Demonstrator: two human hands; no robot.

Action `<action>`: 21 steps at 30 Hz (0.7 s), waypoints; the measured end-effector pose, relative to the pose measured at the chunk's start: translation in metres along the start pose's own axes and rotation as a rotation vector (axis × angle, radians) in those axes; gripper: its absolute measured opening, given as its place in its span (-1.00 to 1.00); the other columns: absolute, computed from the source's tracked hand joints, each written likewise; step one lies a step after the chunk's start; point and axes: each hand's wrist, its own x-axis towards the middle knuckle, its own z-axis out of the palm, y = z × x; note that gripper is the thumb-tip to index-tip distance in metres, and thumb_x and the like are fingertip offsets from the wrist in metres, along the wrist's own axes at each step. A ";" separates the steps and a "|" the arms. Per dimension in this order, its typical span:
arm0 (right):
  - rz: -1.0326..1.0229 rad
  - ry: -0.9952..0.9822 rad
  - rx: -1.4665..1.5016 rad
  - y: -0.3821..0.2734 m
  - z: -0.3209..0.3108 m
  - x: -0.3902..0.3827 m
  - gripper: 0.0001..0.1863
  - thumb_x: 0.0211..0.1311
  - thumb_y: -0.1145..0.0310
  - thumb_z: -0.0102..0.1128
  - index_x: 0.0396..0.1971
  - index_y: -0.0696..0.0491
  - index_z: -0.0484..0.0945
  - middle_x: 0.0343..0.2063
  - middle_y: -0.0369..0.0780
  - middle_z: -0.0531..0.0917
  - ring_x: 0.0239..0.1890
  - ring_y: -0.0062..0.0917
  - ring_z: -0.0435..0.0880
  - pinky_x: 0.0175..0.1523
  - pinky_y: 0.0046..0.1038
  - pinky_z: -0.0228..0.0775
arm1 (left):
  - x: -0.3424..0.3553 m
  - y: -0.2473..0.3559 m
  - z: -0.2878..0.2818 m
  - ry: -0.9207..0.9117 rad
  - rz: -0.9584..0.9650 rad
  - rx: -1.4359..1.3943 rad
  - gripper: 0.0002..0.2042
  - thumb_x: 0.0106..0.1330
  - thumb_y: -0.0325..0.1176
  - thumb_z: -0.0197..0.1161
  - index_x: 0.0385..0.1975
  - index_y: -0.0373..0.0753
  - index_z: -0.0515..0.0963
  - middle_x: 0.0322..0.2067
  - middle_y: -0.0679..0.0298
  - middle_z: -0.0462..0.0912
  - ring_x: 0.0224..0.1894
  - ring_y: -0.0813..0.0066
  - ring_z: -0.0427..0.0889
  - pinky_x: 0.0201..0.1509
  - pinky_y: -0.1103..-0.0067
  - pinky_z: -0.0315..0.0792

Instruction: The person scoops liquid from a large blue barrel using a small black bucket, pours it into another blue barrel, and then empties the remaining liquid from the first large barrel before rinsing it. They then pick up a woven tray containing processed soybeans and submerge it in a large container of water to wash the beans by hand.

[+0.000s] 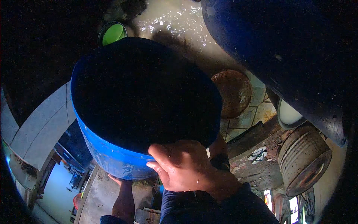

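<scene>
Blue tub (112, 156): right hand (182, 164) clamped on its near rim (130, 151); left hand (118, 180) below, can't tell its fingers. Best hold steady.

R hand (182, 166) clamped on near rim of lg blue tub (112, 149), tub tilted, inside too dark to read. L hand (116, 180) under tub's L side, touching its underside, mostly hidden. Past tub: green bowl (113, 34) upper L, glinting cloudy liquid (167, 18) at top. To R: brown round basket (235, 93), ribbed barrel (304, 158), pr of sandals (258, 154) btwn, on floor.
</scene>
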 end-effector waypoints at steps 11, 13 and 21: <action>-0.055 0.059 -0.042 -0.006 0.013 -0.011 -0.81 0.09 0.33 0.25 -0.50 0.04 0.40 -0.71 -0.23 0.44 -0.72 -0.38 0.49 -0.59 -0.36 0.32 | 0.006 0.002 -0.015 -0.025 0.015 -0.017 -0.14 0.17 0.49 -0.43 0.39 0.07 -0.07 0.39 0.18 -0.05 0.35 -0.05 0.03 0.34 -0.07 -0.04; -0.052 0.061 -0.075 -0.009 0.018 -0.012 -0.80 0.09 0.33 0.25 -0.52 0.04 0.40 -0.71 -0.23 0.43 -0.73 -0.39 0.47 -0.59 -0.36 0.31 | 0.000 -0.001 0.004 -0.015 -0.007 -0.059 -0.14 0.17 0.49 -0.44 0.39 0.06 -0.06 0.39 0.17 -0.04 0.35 -0.06 0.03 0.34 -0.08 -0.04; -0.070 -0.075 -0.084 -0.036 0.052 -0.030 -0.82 0.07 0.36 0.23 -0.59 0.03 0.41 -0.74 -0.24 0.38 -0.76 -0.40 0.41 -0.62 -0.35 0.27 | 0.025 0.002 -0.042 0.141 0.054 0.013 -0.16 0.21 0.45 -0.45 0.38 0.01 -0.03 0.38 0.20 -0.04 0.36 0.03 0.02 0.35 0.01 -0.02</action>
